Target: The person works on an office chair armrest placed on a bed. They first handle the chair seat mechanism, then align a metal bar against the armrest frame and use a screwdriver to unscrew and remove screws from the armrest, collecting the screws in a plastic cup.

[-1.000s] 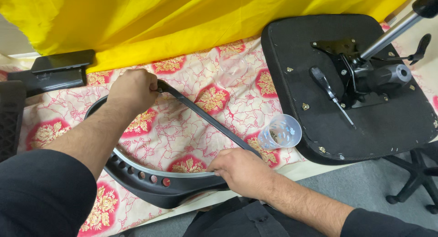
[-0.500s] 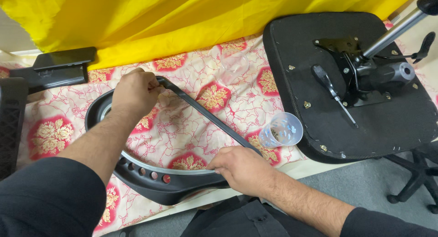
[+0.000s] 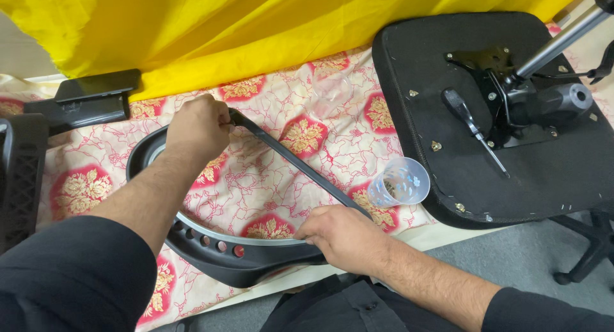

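Armrest frame (image 3: 243, 252) — left hand (image 3: 198, 124) clenched on its top, right hand (image 3: 342, 233) gripping its base (knuckles up).

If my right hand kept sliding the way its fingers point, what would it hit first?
The right hand points left along the black curved frame, so it would most likely meet the left forearm crossing above it, though depth is unclear.

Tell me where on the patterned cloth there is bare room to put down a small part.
Free: the patterned cloth inside the black curved frame, and the strip between the clear cup and yellow drape. Crowded: around the upturned chair seat and both hands.
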Available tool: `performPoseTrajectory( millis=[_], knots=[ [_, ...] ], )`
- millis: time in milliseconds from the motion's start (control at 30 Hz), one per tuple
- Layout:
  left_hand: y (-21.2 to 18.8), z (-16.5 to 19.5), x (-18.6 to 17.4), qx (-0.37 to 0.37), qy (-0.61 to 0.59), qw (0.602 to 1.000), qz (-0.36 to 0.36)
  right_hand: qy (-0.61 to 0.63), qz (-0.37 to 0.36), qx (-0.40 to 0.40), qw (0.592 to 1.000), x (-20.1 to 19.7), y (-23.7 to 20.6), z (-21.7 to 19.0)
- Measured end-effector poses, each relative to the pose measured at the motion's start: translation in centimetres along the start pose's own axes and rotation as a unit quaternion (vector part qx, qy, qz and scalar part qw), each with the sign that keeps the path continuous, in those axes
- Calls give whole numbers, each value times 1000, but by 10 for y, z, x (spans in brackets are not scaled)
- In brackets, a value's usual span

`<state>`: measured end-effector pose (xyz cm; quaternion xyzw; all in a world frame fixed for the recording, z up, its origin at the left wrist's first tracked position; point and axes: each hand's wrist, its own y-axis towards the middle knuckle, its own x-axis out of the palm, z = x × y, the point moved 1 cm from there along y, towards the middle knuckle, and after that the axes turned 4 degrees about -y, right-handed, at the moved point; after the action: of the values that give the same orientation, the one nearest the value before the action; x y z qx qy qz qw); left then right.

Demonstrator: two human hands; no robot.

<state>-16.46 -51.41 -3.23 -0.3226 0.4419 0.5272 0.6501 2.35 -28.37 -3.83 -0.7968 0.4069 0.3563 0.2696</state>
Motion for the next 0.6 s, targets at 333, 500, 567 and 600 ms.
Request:
performPoseTrajectory(
  millis=[333, 500, 567, 600],
  knots=[
    [-27, -3, 22, 123, 97, 979, 131, -2, -7, 5, 1000, -1, -1, 0],
    [-16, 2, 23, 131, 149, 971, 131, -3, -12, 6, 1000, -4, -3, -1],
    [-17, 1, 21, 152, 150, 967, 137, -7, -19, -14, 1000, -6, -4, -2],
    [-19, 1, 21, 159, 162, 963, 145, -11, -28, -27, 999, -6, -5, -2]
  ],
)
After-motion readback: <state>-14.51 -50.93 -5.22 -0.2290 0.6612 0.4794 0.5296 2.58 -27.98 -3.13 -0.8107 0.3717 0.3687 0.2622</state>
